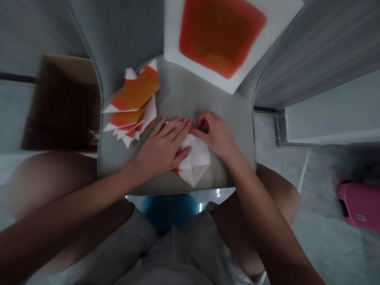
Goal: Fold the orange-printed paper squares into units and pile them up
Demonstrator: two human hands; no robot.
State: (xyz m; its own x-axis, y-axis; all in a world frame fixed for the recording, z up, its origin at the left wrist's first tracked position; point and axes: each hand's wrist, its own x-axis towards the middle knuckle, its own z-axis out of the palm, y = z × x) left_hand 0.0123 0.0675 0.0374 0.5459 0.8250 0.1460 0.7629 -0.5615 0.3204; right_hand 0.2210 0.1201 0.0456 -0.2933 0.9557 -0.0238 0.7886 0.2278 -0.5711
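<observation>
Folded paper (195,158); under left hand (161,149); near front seat edge (166,185); room beyond

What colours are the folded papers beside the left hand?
The folded papers are orange, red and white; head view.

Pink stool (372,209), perhaps, on floor (316,215)
</observation>
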